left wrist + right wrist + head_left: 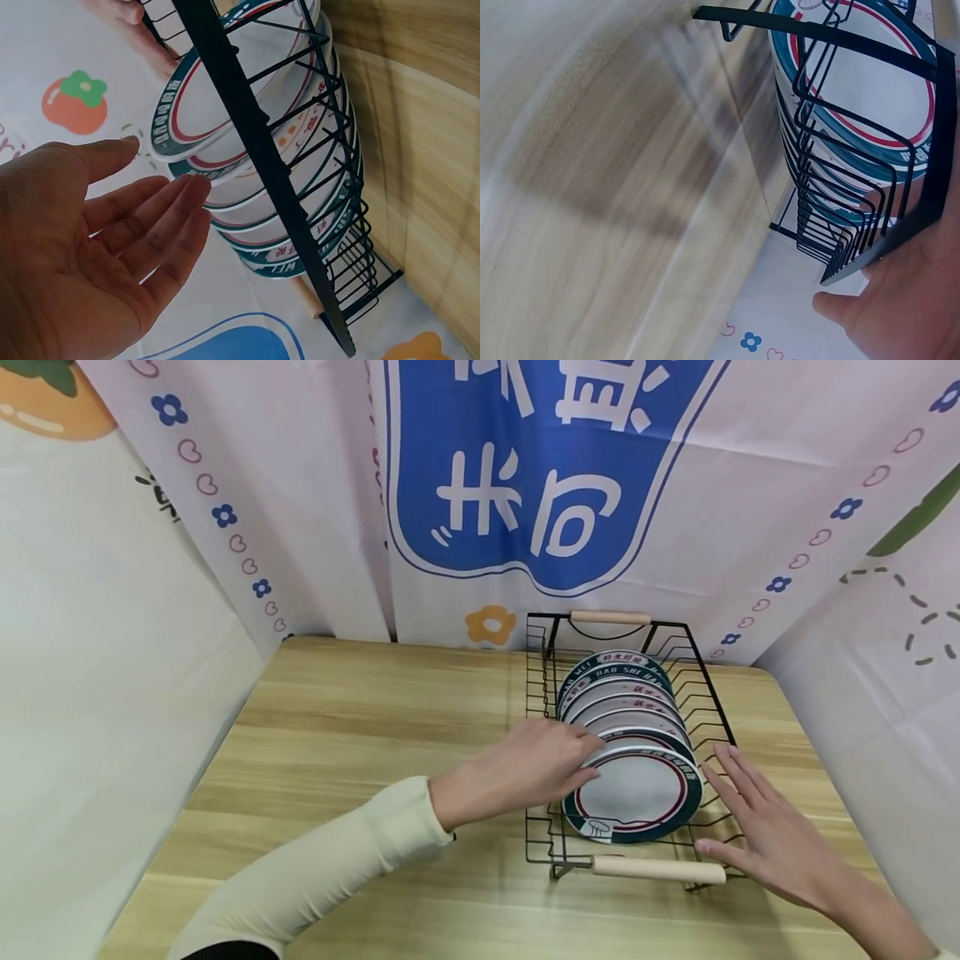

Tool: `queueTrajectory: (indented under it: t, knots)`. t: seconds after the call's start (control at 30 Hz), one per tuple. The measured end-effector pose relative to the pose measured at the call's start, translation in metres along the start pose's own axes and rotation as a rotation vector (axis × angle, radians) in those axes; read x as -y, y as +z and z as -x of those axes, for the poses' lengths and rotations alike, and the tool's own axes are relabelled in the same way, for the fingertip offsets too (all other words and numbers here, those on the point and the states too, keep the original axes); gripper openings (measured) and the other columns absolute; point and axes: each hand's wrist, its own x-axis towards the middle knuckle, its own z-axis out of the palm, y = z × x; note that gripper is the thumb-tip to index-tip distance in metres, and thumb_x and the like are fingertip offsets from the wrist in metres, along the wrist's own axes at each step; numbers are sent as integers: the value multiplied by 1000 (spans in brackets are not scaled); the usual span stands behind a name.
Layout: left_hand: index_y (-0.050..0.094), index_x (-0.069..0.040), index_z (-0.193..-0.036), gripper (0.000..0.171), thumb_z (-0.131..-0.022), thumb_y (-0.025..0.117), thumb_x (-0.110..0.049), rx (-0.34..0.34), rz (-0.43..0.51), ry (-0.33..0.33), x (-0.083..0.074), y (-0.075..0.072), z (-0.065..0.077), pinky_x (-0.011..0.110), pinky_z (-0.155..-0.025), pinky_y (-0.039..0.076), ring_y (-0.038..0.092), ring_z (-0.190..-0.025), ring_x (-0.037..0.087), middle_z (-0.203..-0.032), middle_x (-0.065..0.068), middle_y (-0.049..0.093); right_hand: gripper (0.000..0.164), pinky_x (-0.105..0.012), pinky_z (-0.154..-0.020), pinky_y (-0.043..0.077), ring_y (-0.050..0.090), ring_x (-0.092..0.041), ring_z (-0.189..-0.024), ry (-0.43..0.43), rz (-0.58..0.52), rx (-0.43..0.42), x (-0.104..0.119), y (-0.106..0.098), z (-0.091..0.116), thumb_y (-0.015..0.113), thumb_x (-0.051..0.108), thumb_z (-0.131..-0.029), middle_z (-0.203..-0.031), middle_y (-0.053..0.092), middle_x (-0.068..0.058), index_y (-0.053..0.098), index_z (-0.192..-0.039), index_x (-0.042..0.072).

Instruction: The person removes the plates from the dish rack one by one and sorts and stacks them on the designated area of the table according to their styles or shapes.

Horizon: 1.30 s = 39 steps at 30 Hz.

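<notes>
Plates (630, 789) are standing in a row in the black wire rack (658, 868), on the right of the tabletop (375, 710). Left hand (517, 772) is hanging half-open by the near plates' left rims, contact unclear; right hand (772, 827) is lying open at the rack's right side. Neither is visibly gripping. Judgement: row probably being straightened; next move is calling for gentle side pressure. Far rim (628, 673) is reading "HAO SHI"; blue panel (517, 547) is showing white Chinese characters.
</notes>
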Motion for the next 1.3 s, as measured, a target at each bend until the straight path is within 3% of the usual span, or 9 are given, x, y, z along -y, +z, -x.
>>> queueTrajectory:
  t: [0.1, 0.23, 0.57, 0.87, 1.13, 1.3]
  knots:
    - [67, -18, -106, 23, -96, 61, -38, 33, 12, -14, -1, 3, -8, 21, -52, 44, 57, -67, 5, -89, -8, 66, 96, -20, -117, -4, 9, -32, -150, -4, 10, -4, 0, -1, -1, 75, 52, -78, -161, 17, -18, 36, -149, 1]
    - [67, -18, -105, 22, -97, 60, -37, 79, 30, -33, -3, 7, -15, 23, -51, 45, 57, -65, 6, -86, -8, 67, 94, -21, -118, -6, 7, -33, -150, -7, 18, -6, 1, -2, -1, 74, 52, -78, -161, 16, -17, 36, -148, 1]
    - [64, -12, -107, 19, -98, 59, -29, 142, 78, -24, -3, 15, -24, 20, -59, 48, 57, -67, 6, -81, -5, 64, 91, -21, -117, -7, 7, -33, -150, 15, -2, 5, 3, 3, 1, 74, 49, -80, -163, 13, -14, 36, -149, 5]
    - [62, -8, -112, 20, -99, 59, -23, 207, 116, -14, -5, 22, -36, 17, -67, 50, 61, -76, 7, -90, -2, 66, 89, -21, -117, -7, 4, -31, -150, 21, -15, 10, 2, 0, 2, 74, 48, -80, -163, 13, -13, 37, -149, 6]
    - [63, -8, -105, 10, -99, 55, -10, 174, 149, 6, -7, 28, -37, 14, -64, 49, 62, -77, 7, -90, -1, 67, 87, -19, -116, -8, 2, -29, -151, 26, -24, 5, 2, 1, 3, 75, 46, -80, -163, 11, -12, 39, -148, 8]
    - [63, -7, -105, 12, -96, 57, -3, 157, 121, -3, -9, 29, -33, 14, -59, 47, 61, -76, 9, -88, 1, 65, 87, -17, -115, -8, 4, -30, -150, 29, -26, 7, 1, 2, 3, 74, 47, -80, -163, 12, -11, 37, -150, 12]
